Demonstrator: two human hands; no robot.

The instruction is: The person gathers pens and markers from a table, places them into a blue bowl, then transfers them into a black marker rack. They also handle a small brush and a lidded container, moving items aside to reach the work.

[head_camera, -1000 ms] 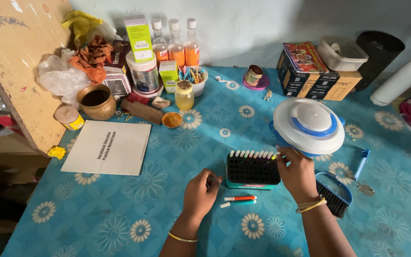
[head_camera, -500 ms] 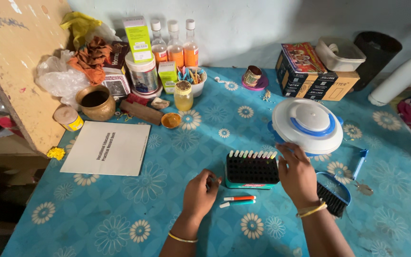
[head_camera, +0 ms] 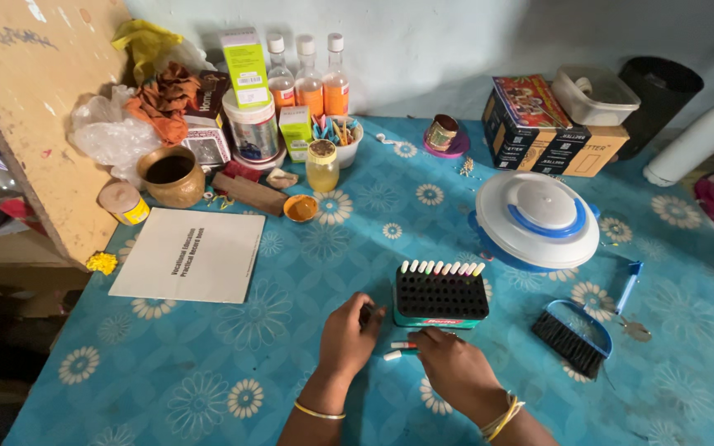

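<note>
seen from above, a person's two bare hands work at a counter (head_camera: pixel 208 388) covered in a blue flowered cloth. the right hand (head_camera: pixel 456 367) lies palm down over two loose marker pens (head_camera: pixel 398 350) just in front of a black pen rack (head_camera: pixel 441 295); its grip looks to be closing on one pen, though the fingers hide whether it is held yet. the left hand (head_camera: pixel 347 334) rests curled at the rack's left front corner, its grip narrow around something small and dark that i cannot make out. the rack has a single row of capped pens standing along its back edge and many vacant holes. the step in hand appears to be picking up a loose pen; judging from that, the next move would call for lifting it, turning it upright and lining it up with a free hole. the right forearm comes in low from the bottom edge, wrist bent inward. a white and blue round lidded container (head_camera: pixel 536 219) and a small brush with dustpan (head_camera: pixel 572 339) sit to the right.
</note>
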